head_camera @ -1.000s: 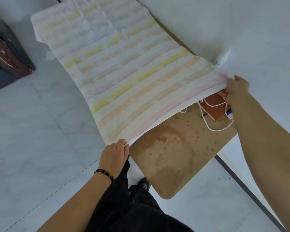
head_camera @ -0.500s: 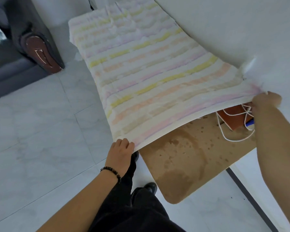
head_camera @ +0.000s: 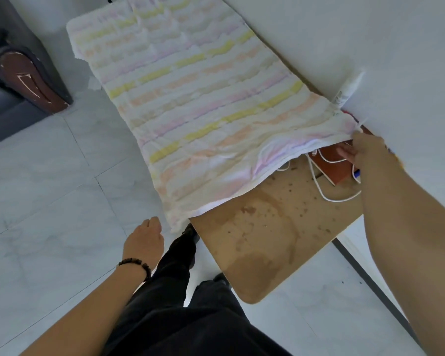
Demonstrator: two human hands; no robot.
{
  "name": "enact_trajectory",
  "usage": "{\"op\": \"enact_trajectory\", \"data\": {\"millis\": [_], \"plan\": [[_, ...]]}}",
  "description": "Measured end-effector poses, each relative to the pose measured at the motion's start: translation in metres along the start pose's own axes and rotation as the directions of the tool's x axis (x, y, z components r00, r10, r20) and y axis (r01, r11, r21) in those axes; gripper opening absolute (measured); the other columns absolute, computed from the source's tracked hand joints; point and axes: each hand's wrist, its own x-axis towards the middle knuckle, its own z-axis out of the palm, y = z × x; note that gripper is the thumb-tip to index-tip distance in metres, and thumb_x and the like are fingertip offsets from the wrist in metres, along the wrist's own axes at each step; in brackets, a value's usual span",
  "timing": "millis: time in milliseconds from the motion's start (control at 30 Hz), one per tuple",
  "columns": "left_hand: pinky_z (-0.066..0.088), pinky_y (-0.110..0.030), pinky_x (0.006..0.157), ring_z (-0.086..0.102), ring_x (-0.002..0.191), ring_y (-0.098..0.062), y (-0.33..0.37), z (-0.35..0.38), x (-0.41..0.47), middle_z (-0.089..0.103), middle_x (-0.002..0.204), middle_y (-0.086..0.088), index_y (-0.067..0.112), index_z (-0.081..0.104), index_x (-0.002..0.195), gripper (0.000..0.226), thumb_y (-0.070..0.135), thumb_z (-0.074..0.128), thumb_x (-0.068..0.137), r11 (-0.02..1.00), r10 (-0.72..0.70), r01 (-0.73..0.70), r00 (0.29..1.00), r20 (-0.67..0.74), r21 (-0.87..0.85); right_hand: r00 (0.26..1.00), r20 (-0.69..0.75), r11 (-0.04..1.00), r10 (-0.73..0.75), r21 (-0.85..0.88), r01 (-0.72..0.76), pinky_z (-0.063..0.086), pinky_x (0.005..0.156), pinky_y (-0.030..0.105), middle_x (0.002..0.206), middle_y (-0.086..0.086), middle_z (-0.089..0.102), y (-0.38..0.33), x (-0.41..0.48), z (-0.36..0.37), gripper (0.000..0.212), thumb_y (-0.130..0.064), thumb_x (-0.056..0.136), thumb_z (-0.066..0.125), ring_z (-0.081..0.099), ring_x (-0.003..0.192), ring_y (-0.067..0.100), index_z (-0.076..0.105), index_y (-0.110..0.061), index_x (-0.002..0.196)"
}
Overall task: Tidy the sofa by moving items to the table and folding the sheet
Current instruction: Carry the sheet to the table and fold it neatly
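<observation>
Right hand (head_camera: pixel 368 152) pinches the sheet (head_camera: pixel 203 104) corner in its grip; left hand (head_camera: pixel 144 242) hangs loosely curled, holding nothing.

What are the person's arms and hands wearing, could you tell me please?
The left forearm and right forearm are bare, with no sleeves in view. A bracelet of dark round beads sits at the wrist of the left hand. The right hand shows no visible ring, watch or band. Neither is gloved.
</observation>
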Motion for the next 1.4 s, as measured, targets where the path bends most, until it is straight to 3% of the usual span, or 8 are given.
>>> {"op": "enact_trajectory", "data": {"millis": [233, 400, 800, 900, 1033, 1167, 1333, 1400], "plan": [[0.049, -0.033, 0.082, 0.055, 0.103, -0.019, 0.045, 0.002, 0.024, 0.058, 0.113, 0.004, 0.021, 0.059, 0.116, 0.035, 0.046, 0.055, 0.092, 0.964, 0.265, -0.265, 0.964, 0.020, -0.037, 0.996, 0.092, 1.000, 0.020, -0.024, -0.018, 0.057, 0.066, 0.019, 0.107, -0.005, 0.068, 0.018, -0.004, 0.021, 0.031, -0.029, 0.105, 0.046, 0.071, 0.069, -0.001, 0.057, -0.016, 0.132], [0.050, -0.034, 0.078, 0.055, 0.101, -0.021, 0.061, 0.017, 0.026, 0.058, 0.116, -0.002, 0.014, 0.058, 0.119, 0.026, 0.021, 0.049, 0.096, 0.968, 0.250, -0.250, 0.968, 0.017, -0.021, 0.986, 0.102, 0.984, 0.129, -0.139, -0.114, 0.041, 0.040, 0.014, 0.080, -0.006, 0.060, 0.037, 0.002, 0.033, 0.013, -0.032, 0.097, 0.064, 0.056, 0.060, 0.004, 0.059, -0.020, 0.096], [0.048, -0.038, 0.058, 0.056, 0.070, -0.027, 0.042, 0.018, 0.010, 0.060, 0.073, -0.003, 0.008, 0.061, 0.079, 0.012, 0.005, 0.071, 0.074, 0.948, 0.267, -0.291, 0.948, -0.173, -0.129, 0.975, -0.004, 0.956, 0.223, -0.194, -0.220, 0.041, 0.044, 0.021, 0.075, 0.000, 0.058, 0.051, 0.002, 0.057, 0.028, -0.037, 0.095, 0.063, 0.050, 0.054, 0.009, 0.061, -0.019, 0.116], [0.046, -0.036, 0.055, 0.050, 0.064, -0.024, 0.036, 0.016, 0.004, 0.052, 0.066, -0.001, 0.009, 0.053, 0.076, 0.020, 0.001, 0.070, 0.072, 0.939, 0.242, -0.286, 0.944, -0.223, -0.191, 0.975, -0.049, 0.973, 0.216, -0.072, -0.219, 0.038, 0.038, 0.017, 0.084, 0.000, 0.059, 0.051, 0.004, 0.063, 0.032, -0.024, 0.091, 0.071, 0.046, 0.054, 0.007, 0.064, -0.016, 0.122], [0.048, -0.039, 0.052, 0.052, 0.065, -0.030, 0.022, 0.011, 0.003, 0.056, 0.070, -0.008, 0.004, 0.059, 0.076, 0.019, -0.005, 0.072, 0.065, 0.967, 0.200, -0.229, 0.954, -0.223, -0.111, 0.970, -0.011, 0.963, 0.241, 0.127, -0.238, 0.038, 0.043, 0.016, 0.074, -0.002, 0.051, 0.044, 0.001, 0.055, 0.010, -0.021, 0.094, 0.069, 0.044, 0.056, 0.007, 0.062, -0.015, 0.092], [0.045, -0.036, 0.049, 0.053, 0.065, -0.031, 0.012, 0.004, 0.008, 0.058, 0.074, -0.011, 0.002, 0.061, 0.078, 0.020, -0.008, 0.071, 0.065, 0.981, 0.149, -0.171, 0.966, -0.210, -0.092, 0.968, 0.059, 0.919, 0.245, 0.305, -0.251, 0.043, 0.046, 0.016, 0.076, -0.007, 0.055, 0.042, -0.003, 0.028, 0.015, -0.016, 0.099, 0.062, 0.053, 0.063, 0.006, 0.059, -0.017, 0.084], [0.044, -0.034, 0.049, 0.054, 0.066, -0.030, 0.014, -0.017, 0.020, 0.059, 0.073, -0.010, 0.003, 0.063, 0.078, 0.003, 0.000, 0.062, 0.076, 0.969, 0.171, -0.217, 0.933, -0.318, -0.116, 0.984, 0.128, 0.897, 0.121, 0.411, -0.164, 0.055, 0.072, 0.018, 0.102, -0.002, 0.069, 0.024, -0.023, 0.035, 0.008, -0.021, 0.100, 0.060, 0.066, 0.077, 0.011, 0.064, -0.014, 0.102], [0.044, -0.033, 0.051, 0.054, 0.068, -0.032, 0.008, -0.030, 0.029, 0.060, 0.074, -0.011, 0.003, 0.064, 0.079, 0.011, 0.007, 0.054, 0.081, 0.970, 0.111, -0.184, 0.916, -0.386, -0.157, 0.987, 0.145, 0.865, 0.071, 0.484, -0.133, 0.057, 0.069, 0.020, 0.107, 0.000, 0.071, 0.006, -0.030, 0.046, 0.018, -0.016, 0.099, 0.059, 0.068, 0.082, 0.013, 0.066, -0.013, 0.115]]}}
